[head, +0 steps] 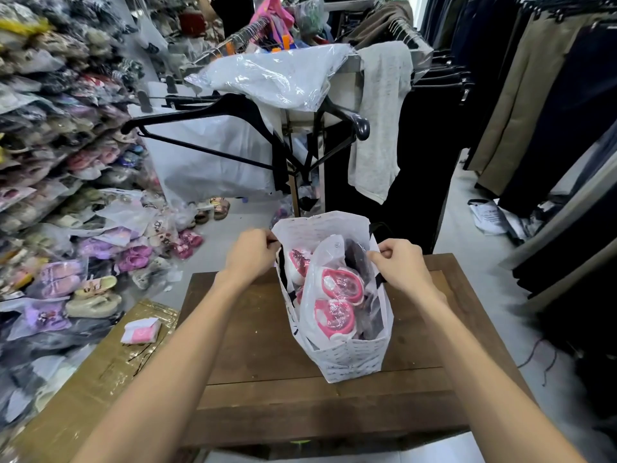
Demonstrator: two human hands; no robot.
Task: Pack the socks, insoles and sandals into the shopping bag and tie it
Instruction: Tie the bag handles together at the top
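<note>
Crowding the shop on every side are goods: shelves of bagged footwear [50,128] are running down the left wall, trousers on rails [534,95] are hanging along the right, and a black coat hanger [233,128] is dangling from a rack straight ahead beside a grey garment [380,121]. Near the camera, a dark wooden table [253,345] is standing on the pale floor, and a flat cardboard box [100,372] is lying just left of it with a small pink-and-white packet [140,330] resting on top.

On the table the shopping bag [350,359], white with small dark print, is standing upright with its mouth open. Inside it, pink-and-white sandals [334,295] wrapped in clear plastic are filling most of the opening, one pair stacked over another, and something dark is sitting along the right inner wall; whether that is the socks or the insoles cannot be told.

Both bare forearms are reaching forward from the bottom of the view. The left hand [250,253] is pinching the bag's upper left edge at a black handle strap, fingers curled around it. The right hand [397,262] is gripping the upper right edge in the same way, thumb and fingers closed on the rim. Both hands are being held apart, one on each side of the bag's mouth.
</note>
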